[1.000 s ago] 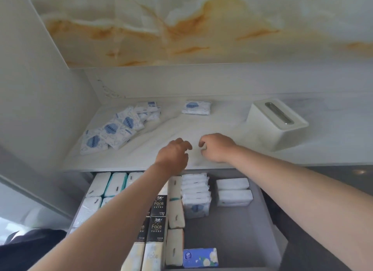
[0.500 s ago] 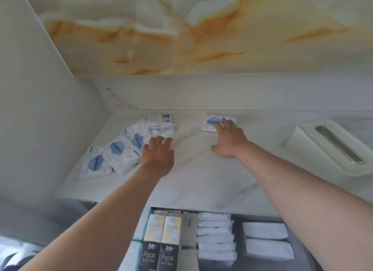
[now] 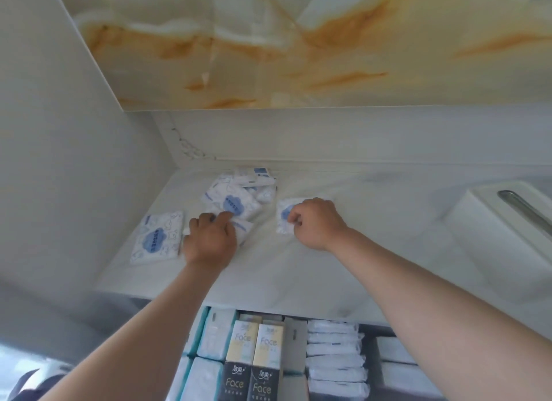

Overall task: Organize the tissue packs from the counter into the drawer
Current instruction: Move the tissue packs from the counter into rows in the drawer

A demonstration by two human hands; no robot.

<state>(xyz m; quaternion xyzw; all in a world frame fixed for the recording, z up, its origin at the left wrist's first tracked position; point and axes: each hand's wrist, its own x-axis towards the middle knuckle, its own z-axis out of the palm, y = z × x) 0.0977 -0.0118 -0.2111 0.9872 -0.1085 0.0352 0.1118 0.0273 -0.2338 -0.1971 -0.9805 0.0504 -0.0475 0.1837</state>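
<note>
On the glossy marbled surface (image 3: 388, 236), the left hand (image 3: 209, 239) is gripping a pile (image 3: 239, 203) of flat, plastic-wrapped tissues; the right hand (image 3: 315, 223) is pinching a crinkled lone pack (image 3: 283, 221) just beside it.

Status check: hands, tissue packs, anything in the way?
Left hand grips a white-and-blue plastic tissue pack at the pile's edge. Right hand grips the lone pack. Open grey drawer below, nothing blocking.

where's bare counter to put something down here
Bare counter lies between the right hand, which grips a single pack, and the white tissue box, and along the front edge between the arms. Crowded: back left, where the left hand grips the pack pile.
</note>
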